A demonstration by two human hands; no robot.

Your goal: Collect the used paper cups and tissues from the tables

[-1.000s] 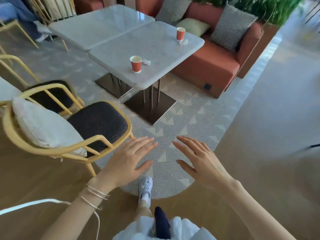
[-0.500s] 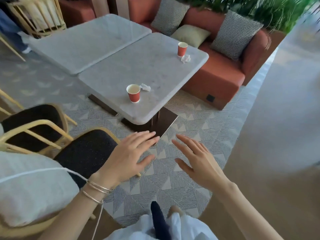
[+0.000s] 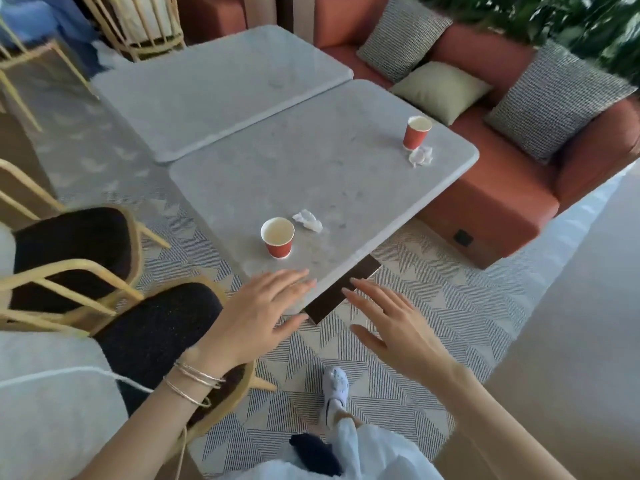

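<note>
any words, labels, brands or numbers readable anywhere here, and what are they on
No text can be read anywhere in the view.
The near paper cup and the far paper cup have plain red sides with no print visible.
There is a dark mark on the sock above the white shoe, but it is too small and blurred to read.

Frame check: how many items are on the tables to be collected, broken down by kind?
Red paper cups: 2 (near cup, far cup)
Crumpled tissues: 2 (near tissue, far tissue)
Total: 4, all on the nearer table
</note>
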